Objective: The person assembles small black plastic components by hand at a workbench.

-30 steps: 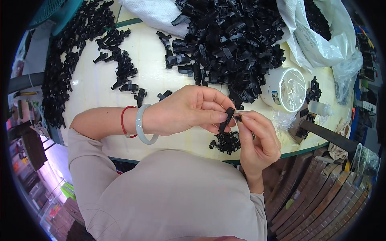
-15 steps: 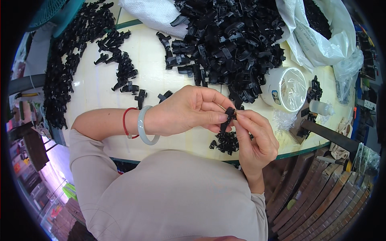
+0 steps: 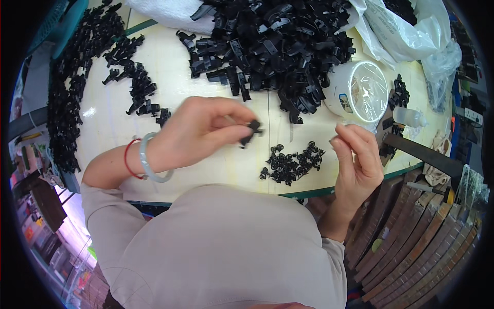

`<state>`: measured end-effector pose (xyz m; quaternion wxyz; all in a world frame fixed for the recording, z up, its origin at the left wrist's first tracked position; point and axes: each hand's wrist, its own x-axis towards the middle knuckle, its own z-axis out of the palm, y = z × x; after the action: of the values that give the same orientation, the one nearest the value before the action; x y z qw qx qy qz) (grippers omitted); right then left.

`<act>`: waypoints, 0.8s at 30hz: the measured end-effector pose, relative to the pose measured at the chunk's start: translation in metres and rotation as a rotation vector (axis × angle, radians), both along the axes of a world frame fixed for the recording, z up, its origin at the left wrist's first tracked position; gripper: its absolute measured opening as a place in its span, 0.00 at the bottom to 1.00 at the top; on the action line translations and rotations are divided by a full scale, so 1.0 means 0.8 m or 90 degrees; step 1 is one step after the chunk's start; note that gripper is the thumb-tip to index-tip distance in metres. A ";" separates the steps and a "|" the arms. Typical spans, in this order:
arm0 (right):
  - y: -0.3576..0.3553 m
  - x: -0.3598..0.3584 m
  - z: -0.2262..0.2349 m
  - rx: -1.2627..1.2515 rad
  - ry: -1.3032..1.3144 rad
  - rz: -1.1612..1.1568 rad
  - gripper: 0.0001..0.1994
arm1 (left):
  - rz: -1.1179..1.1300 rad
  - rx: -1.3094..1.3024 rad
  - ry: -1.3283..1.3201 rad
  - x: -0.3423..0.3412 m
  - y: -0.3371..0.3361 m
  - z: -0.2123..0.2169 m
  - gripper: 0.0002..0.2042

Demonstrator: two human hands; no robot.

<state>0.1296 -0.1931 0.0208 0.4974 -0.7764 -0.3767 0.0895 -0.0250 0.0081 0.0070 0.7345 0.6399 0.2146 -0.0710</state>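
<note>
Left hand [image 3: 198, 131] fingers pinch a black clip [image 3: 252, 130]; right hand [image 3: 357, 159] seemingly loosely curled, empty (white tub [image 3: 355, 92] beyond).

Small assembly workshop, round table [image 3: 108, 134] heaped with black plastic parts [image 3: 267, 41], plastic bags [image 3: 406, 31] of stock

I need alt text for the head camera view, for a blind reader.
The left hand pinches a small black plastic part above a pale table; the right hand is empty beside it. A small heap of black rings lies between them.

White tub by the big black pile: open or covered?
Covered. The white tub has clear film stretched across its mouth, shiny with glare; contents cannot be told.
</note>
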 end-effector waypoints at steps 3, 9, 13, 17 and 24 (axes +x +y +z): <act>-0.012 0.005 -0.006 -0.127 -0.098 0.020 0.10 | 0.001 0.228 0.028 -0.028 0.014 0.000 0.09; -0.014 0.002 -0.011 -0.243 -0.124 0.107 0.08 | -0.006 0.502 0.037 -0.041 0.022 0.013 0.10; -0.011 0.004 -0.014 -0.262 -0.150 0.146 0.09 | -0.005 0.631 0.010 -0.035 0.014 0.023 0.11; -0.012 0.004 -0.016 -0.162 -0.110 0.102 0.07 | -0.060 0.705 -0.151 -0.007 0.002 0.026 0.13; -0.023 -0.006 -0.021 0.111 0.479 -0.023 0.05 | -0.250 0.929 -0.480 0.072 -0.011 0.000 0.15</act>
<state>0.1246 -0.2118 0.0039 0.6662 -0.6507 -0.1603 0.3272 0.0326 -0.0004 0.0067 0.1336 0.9604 -0.1679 0.1776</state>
